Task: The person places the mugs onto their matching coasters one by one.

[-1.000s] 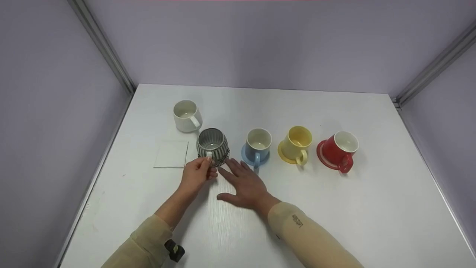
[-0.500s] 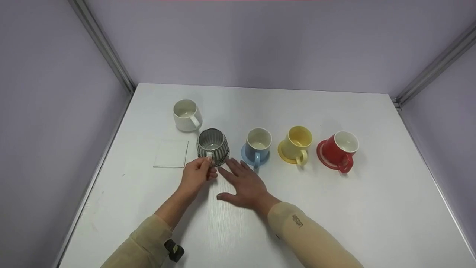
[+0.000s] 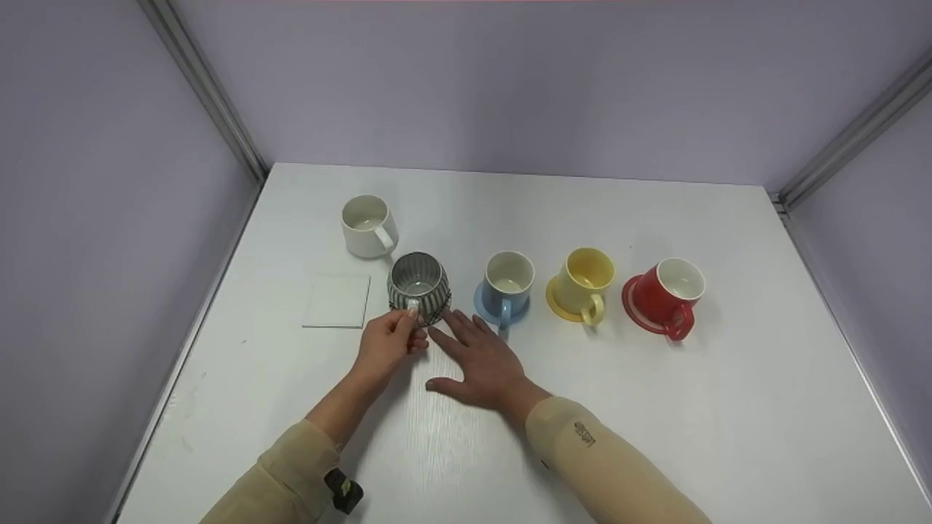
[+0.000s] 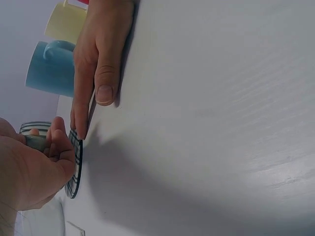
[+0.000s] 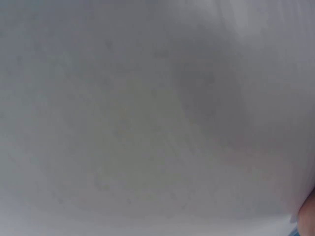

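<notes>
A grey-and-white striped mug (image 3: 429, 297) stands on a round checked coaster (image 4: 75, 169), its handle toward the person. My left hand (image 3: 386, 340) pinches that handle between thumb and fingers. Flat and spread, my right hand (image 3: 484, 364) lies on the table with its fingertips at the coaster's edge, as the left wrist view also shows. Just right of it stands a blue mug (image 3: 507, 287) on a blue coaster (image 3: 480, 309). Only a blurred pale surface and a bit of skin show in the right wrist view.
A white mug (image 3: 369, 236) stands behind a square white coaster (image 3: 335, 302) at left. To the right are a yellow mug (image 3: 579, 291) on a yellow coaster (image 3: 559, 311) and a red mug (image 3: 655, 295) on a red coaster (image 3: 635, 320). Walls enclose the white table (image 3: 764, 415).
</notes>
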### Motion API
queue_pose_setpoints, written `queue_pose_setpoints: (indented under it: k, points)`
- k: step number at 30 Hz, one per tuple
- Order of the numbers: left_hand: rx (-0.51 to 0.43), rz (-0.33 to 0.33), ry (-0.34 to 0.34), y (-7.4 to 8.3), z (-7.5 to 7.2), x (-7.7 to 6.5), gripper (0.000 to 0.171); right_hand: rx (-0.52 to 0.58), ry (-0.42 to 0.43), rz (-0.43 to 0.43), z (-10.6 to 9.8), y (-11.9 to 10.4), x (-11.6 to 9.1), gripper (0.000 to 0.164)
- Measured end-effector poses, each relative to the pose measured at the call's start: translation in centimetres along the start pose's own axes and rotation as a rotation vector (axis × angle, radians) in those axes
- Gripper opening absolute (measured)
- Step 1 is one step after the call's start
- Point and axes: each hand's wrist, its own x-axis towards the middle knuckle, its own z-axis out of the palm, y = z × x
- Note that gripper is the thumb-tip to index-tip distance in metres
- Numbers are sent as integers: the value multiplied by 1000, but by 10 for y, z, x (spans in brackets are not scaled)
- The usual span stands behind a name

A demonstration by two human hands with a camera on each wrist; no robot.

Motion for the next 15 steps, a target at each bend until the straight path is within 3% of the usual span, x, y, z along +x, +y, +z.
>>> queue_pose_setpoints:
  k: [15]
  points:
    - [52,-22,15,-3,-2,1,32,2,-1,1,-2,-1,0,91]
